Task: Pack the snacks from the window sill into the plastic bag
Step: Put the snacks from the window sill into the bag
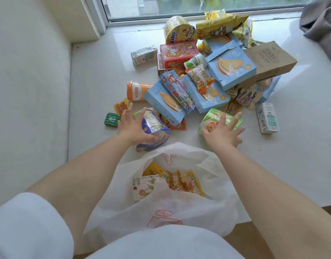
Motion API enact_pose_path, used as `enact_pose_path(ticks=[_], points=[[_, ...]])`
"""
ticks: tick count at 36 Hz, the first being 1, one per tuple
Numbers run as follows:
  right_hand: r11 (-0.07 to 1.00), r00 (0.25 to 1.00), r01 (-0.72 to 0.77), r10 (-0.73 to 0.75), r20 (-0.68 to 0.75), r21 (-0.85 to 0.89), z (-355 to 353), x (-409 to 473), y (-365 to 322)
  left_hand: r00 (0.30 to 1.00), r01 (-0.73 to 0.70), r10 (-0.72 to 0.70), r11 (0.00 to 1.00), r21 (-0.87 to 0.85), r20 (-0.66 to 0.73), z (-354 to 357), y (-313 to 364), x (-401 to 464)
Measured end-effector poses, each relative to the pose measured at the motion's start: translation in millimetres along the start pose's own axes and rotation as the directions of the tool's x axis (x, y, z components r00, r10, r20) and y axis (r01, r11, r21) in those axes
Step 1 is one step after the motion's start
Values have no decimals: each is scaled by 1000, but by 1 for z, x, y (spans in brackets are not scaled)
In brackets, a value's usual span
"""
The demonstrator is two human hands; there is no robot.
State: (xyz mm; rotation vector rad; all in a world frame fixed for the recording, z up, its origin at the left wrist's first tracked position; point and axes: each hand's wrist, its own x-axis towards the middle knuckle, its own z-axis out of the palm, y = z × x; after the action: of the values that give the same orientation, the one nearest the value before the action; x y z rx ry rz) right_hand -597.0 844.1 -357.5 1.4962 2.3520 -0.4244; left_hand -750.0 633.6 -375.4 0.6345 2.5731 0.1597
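A heap of snacks covers the white window sill [97,75]. My left hand [131,126] grips a purple cup-shaped snack [153,128] lying on its side, fingers above and thumb under it. My right hand [223,130] has its fingers spread over a green cup snack [213,118]; I cannot tell if it touches it. The white plastic bag [172,208] lies open at the sill's near edge, between my forearms. Inside it are a lychee black tea box [142,186] and yellow packets [185,181].
Light blue sandwich-cookie boxes [233,65], a pink rabbit box [177,51], an orange cup [137,90] and a brown paper bag [271,59] are piled behind. Small milk cartons [267,117] [143,55] stand at the sides. A green tin [112,119] sits left. Grey cloth [323,23] hangs top right.
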Motion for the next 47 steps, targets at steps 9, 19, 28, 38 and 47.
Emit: enact_pose_path(ticks=[9,19,28,38,47], points=[[997,998,-55,56,-24,59,12,24,-3,994,23,-11,994,-110,106,1,10,5],[983,985,-161,165,-51,84,5,50,-15,994,73,-59,985,-154,96,5,38,12],[968,977,-208,213,-24,144,-1,57,-21,993,95,-81,981,-172,87,9,38,13],[973,991,-83,104,-87,217,-5,36,-4,998,1,-12,987,-163,-67,4,32,-13],[893,944,239,-123,-305,382,-13,-19,14,855,-213,72,952,-221,-514,-13,29,-57]])
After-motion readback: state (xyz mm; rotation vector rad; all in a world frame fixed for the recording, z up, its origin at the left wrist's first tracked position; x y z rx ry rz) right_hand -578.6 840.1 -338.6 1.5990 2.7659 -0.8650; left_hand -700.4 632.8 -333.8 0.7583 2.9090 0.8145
